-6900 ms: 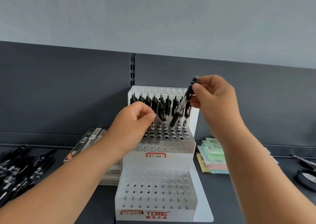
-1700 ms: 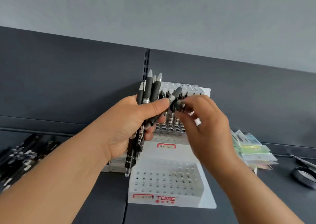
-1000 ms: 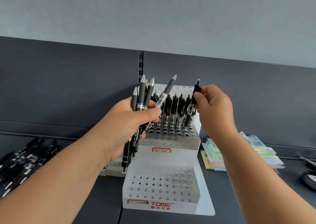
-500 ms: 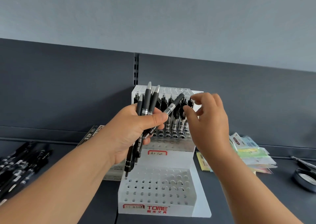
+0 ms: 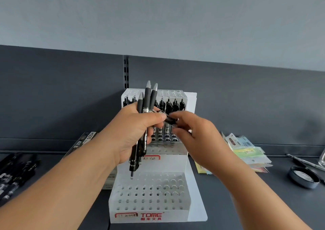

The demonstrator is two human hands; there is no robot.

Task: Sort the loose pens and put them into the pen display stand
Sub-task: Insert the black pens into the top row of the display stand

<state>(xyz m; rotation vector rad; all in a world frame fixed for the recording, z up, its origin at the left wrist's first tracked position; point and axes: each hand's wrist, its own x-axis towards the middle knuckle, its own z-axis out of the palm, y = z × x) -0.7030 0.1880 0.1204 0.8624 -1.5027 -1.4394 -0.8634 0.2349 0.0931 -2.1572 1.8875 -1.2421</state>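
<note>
Backdrop: grey wall; dark tabletop point(image 5: 228, 203), white pen stand point(image 5: 175, 164) at its back edge.
Change, head view: right hand point(image 5: 195, 133), reaching half a second ago, now pinches one pen point(image 5: 169, 119) at the left thumb. It is likely next for a hole.
Left: left hand point(image 5: 133, 131), grip wrapped round the bundle point(image 5: 147, 97) before the stand's upper tier.
Counts: three tips-up in the bundle, one pinched; about seven standing pens point(image 5: 168, 106); loose pens point(image 5: 15, 173) at the left edge, uncountable.
</note>
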